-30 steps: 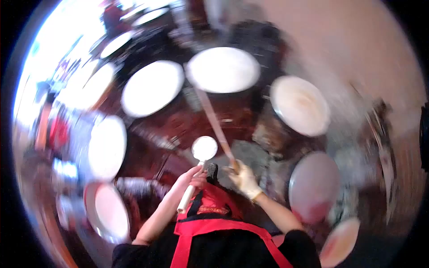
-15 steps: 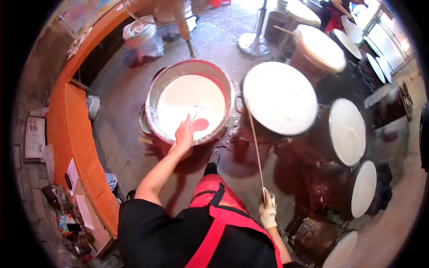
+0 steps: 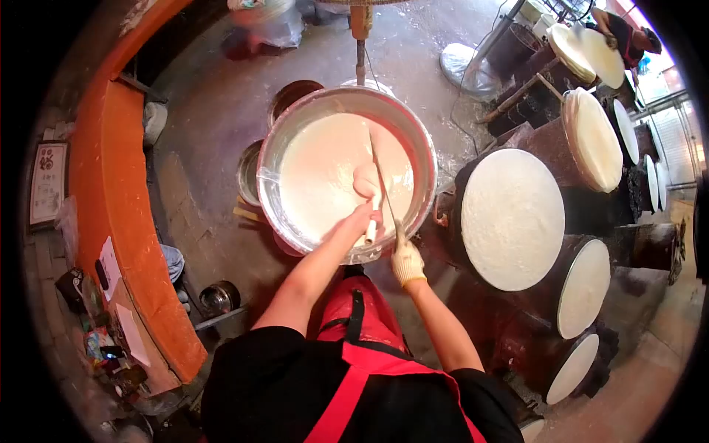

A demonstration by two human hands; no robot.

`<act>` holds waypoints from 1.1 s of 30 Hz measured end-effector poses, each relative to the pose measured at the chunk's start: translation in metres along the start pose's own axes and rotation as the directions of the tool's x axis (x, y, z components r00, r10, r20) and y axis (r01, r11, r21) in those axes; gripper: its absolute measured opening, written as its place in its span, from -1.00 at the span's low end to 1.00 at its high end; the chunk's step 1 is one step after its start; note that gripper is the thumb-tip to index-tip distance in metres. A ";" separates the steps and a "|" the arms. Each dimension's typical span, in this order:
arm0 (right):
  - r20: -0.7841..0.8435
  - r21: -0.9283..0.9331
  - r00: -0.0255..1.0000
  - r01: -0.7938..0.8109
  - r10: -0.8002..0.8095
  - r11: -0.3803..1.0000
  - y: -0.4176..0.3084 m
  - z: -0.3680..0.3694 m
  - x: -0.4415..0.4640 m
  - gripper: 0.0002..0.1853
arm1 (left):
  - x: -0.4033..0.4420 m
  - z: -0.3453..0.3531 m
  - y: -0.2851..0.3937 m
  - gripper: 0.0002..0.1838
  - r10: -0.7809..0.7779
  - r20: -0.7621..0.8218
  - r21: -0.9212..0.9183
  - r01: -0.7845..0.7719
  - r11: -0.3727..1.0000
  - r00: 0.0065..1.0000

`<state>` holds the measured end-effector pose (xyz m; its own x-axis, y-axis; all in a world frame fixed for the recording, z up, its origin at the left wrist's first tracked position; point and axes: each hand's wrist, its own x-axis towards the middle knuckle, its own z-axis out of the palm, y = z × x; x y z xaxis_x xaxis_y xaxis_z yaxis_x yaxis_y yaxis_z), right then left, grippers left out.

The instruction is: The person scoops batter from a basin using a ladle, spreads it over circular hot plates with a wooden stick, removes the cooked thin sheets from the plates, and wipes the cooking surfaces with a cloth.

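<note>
A large metal pot [image 3: 270, 203] of creamy white batter [image 3: 325, 159] stands before me. My left hand [image 3: 362, 219], bare, is closed around the pale handle of a ladle [image 3: 366, 179]; the ladle's bowl is at the batter, coated with it. In a knitted white glove, my right hand [image 3: 407, 262] grips a long thin stick [image 3: 381, 171] near the pot's front rim. The stick reaches over the batter, passing close beside the ladle; whether they touch I cannot tell.
To the right stands a round griddle [image 3: 512, 220] covered with a white layer; several more round white-topped surfaces [image 3: 583, 288] follow. An orange counter [image 3: 122, 199] curves along the left. A fan stand [image 3: 360, 44] rises behind the pot. Another person [image 3: 624, 40] bends at the upper right.
My right hand and the stick have swung left from beside the griddle to above the pot. The ladle has shifted within the pot, and my view has turned.
</note>
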<state>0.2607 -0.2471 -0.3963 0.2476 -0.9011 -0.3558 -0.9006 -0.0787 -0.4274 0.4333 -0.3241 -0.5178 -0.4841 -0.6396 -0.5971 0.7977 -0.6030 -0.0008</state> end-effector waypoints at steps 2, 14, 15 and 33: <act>-0.035 0.031 0.999 0.020 -0.019 0.999 0.014 0.010 -0.031 -0.25 | -0.002 0.032 0.004 -0.81 -0.090 -0.078 -0.189 0.074 0.979 0.993; -0.344 0.117 0.880 0.387 -0.328 0.915 0.012 -0.068 -0.186 -0.12 | -0.267 0.290 -0.020 -0.70 0.485 0.112 0.206 -0.497 0.843 0.867; -0.379 0.064 0.857 0.402 -0.350 0.913 0.009 -0.076 -0.189 -0.13 | -0.290 0.307 -0.021 -0.69 0.524 0.156 0.268 -0.547 0.793 0.837; -0.709 0.139 0.705 0.139 0.000 0.981 -0.073 -0.125 -0.176 -0.34 | -0.306 0.367 0.126 -0.73 0.111 -0.116 0.849 0.041 0.528 0.987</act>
<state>0.2378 -0.1359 -0.1983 -0.0789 -0.9377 0.3384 -0.7991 -0.1435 -0.5838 0.5498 -0.3794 -0.0413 -0.3475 -0.6428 -0.6827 0.0961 -0.7487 0.6559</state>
